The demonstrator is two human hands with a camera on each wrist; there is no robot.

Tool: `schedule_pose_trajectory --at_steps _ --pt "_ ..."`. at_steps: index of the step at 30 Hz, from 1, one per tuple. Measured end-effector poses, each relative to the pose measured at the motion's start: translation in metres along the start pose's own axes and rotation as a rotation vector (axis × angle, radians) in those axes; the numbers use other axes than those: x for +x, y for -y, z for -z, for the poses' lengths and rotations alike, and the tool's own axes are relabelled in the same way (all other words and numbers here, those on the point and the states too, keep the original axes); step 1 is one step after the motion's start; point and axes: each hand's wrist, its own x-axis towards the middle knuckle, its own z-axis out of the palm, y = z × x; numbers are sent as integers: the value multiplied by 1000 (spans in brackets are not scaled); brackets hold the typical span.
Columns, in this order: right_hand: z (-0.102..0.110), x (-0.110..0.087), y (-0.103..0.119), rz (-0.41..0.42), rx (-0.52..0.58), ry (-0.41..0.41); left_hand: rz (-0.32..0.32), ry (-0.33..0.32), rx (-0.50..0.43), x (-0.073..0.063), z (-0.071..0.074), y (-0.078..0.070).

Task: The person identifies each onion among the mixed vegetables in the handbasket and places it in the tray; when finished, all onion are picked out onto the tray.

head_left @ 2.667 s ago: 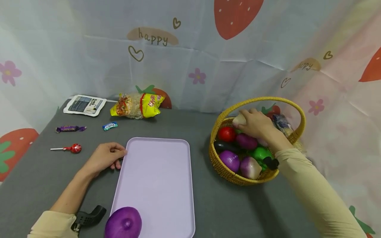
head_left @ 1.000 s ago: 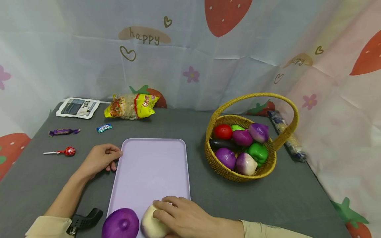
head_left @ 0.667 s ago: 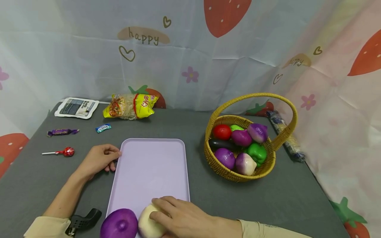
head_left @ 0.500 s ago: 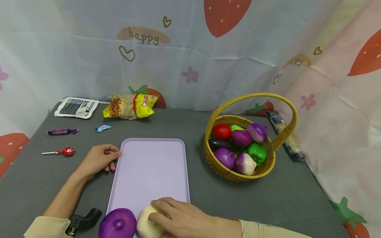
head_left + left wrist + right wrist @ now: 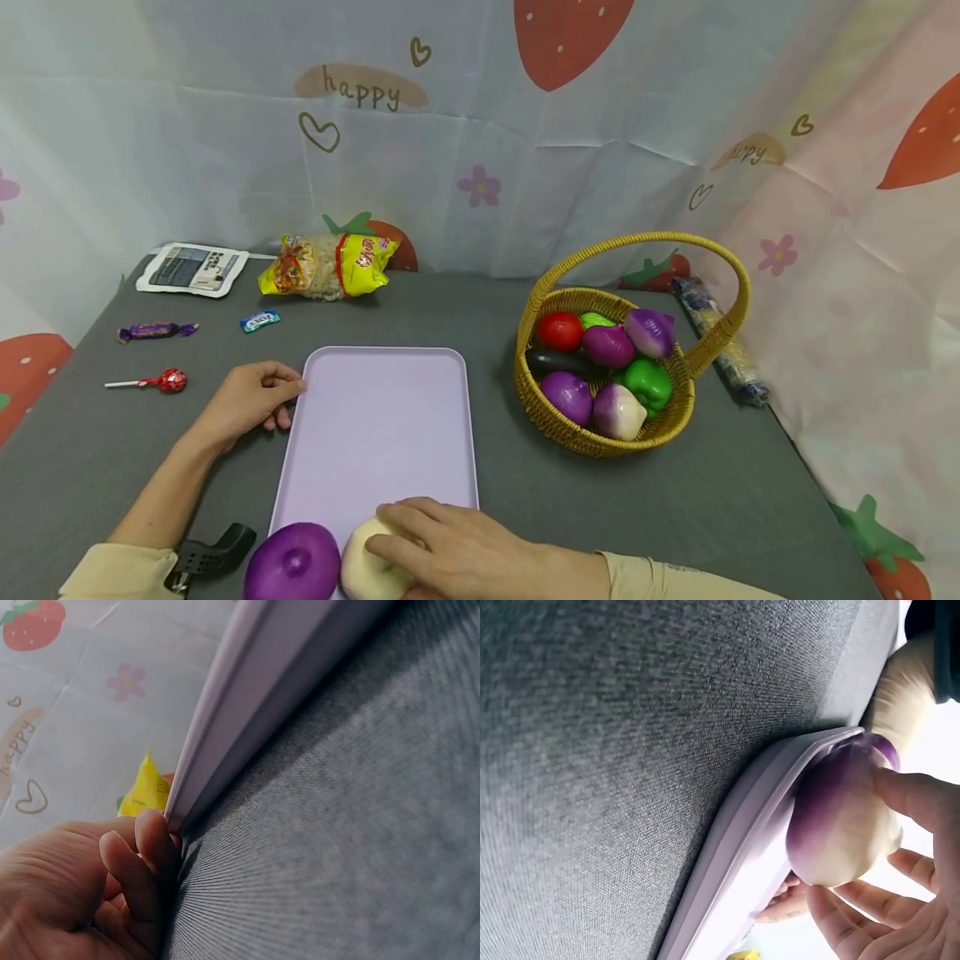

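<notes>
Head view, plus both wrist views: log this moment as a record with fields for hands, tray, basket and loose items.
Left hand: at the left rim of the tray; pinching or only touching is unclear
Right hand: holds a white-and-purple turnip at the tray's near end
Tray: lilac; round purple vegetable left of the turnip
Basket: red tomato, black eggplant, green pepper, among others
Loose items: lollipop, purple candy, blue candy, yellow bag

Red lollipop (image 5: 172, 381) near purple-wrapped candy (image 5: 156, 332); yellow bag (image 5: 366, 267) right of white packet (image 5: 192, 269).
</notes>
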Motion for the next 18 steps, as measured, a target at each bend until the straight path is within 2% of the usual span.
schedule_pose_trajectory --at_steps 8,18 --pt "0 -1 0 -5 -93 4 -2 1 -4 0 0 -1" --pt "-2 0 1 17 -45 -1 5 2 -3 0 0 -1"
